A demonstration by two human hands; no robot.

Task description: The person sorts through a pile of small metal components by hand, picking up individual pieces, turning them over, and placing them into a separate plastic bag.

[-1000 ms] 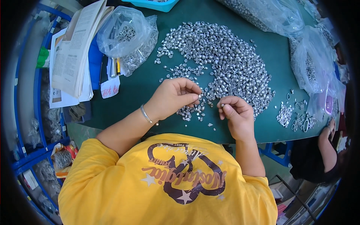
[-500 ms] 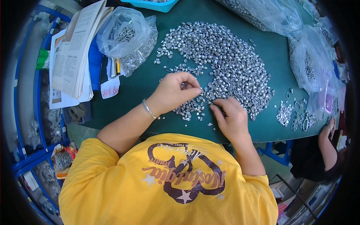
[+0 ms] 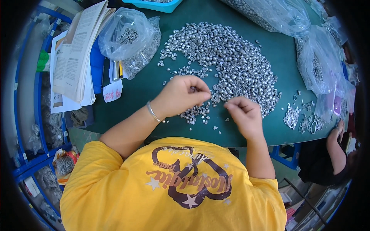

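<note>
A wide heap of small silver metal cups (image 3: 239, 61) curves across the green table. In front of its left arm lies a smaller group of the same silver pieces (image 3: 192, 115), partly covered by my left hand (image 3: 184, 96). That hand is closed, thumb and forefinger pinched together at the gap between the groups; anything between the fingertips is too small to make out. My right hand (image 3: 246, 115) is closed too, in a pinch by the heap's near edge, its fingertips a short way from the left ones. Whatever it holds cannot be made out.
Clear plastic bags of metal parts (image 3: 131, 38) stand left, beside newspapers (image 3: 75, 57). A blue tray (image 3: 154, 4) is at the far edge. More bags (image 3: 316, 65), small metal pieces (image 3: 291, 116) and rings (image 3: 308, 124) lie right, near another person's arm (image 3: 337, 150).
My right hand has drawn its fingers into a pinch and shifted slightly right. My left hand has moved a little to the right, still pinched.
</note>
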